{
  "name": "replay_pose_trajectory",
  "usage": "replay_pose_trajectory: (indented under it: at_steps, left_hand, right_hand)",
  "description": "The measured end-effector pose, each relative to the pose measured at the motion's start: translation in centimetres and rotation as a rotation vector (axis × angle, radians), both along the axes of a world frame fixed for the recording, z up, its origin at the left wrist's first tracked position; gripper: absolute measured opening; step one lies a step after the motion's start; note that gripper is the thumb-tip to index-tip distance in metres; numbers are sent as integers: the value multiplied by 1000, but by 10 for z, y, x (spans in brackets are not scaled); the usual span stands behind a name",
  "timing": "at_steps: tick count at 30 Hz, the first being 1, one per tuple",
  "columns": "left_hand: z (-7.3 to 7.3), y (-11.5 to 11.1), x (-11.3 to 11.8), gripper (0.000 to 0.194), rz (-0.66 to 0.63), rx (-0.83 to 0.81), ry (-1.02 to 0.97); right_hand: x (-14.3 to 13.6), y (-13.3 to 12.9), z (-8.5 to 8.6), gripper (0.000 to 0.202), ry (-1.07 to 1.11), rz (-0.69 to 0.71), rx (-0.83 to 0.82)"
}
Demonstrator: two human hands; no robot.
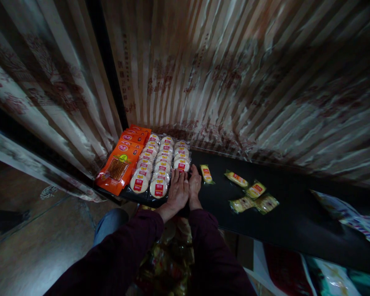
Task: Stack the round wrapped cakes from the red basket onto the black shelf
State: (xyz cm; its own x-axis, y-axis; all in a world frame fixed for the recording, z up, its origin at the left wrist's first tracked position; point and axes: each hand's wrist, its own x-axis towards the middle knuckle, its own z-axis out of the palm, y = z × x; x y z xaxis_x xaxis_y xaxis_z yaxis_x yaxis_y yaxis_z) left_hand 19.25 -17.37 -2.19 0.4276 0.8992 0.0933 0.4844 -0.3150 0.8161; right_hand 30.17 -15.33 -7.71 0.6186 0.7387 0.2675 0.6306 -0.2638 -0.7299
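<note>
Three overlapping rows of round white rice crackers in clear wrappers, with red and yellow labels, lie on a black shelf. My left hand reaches the near end of the shorter right-hand row, its fingers stretched out flat by the front packet. Beside it, my right hand stands along the right side of that row's near end, fingers extended. The two hands touch or nearly touch. Whether a packet lies under the left palm is hidden.
Orange snack bags overlap at the shelf's left end. Small yellow packets lie scattered to the right, one close to my right hand. A striped plastic bag lies farther right. A pleated printed curtain hangs behind; wrapped packets sit below.
</note>
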Motion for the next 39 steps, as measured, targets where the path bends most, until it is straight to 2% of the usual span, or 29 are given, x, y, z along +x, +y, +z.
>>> replay_pose_trajectory:
  at_steps: [5,16,27,33,39]
  left_hand:
    - [0,-3,-1,52,-13,11,-18]
    - [3,-13,-6,51,-28,-13,-25]
    - [-3,-42,-19,48,-53,-30,-12]
    - [-9,-64,-35,45,-93,-1,-41]
    - [-17,-79,-54,44,-183,105,-42]
  right_hand:
    - [2,-2,-3,58,-25,11,-33]
    - [-3,-13,-4,57,-22,-31,11]
    - [-14,-52,-13,58,-25,1,50]
    - [-29,-80,-7,55,18,48,60]
    - [-47,-109,0,50,7,98,41]
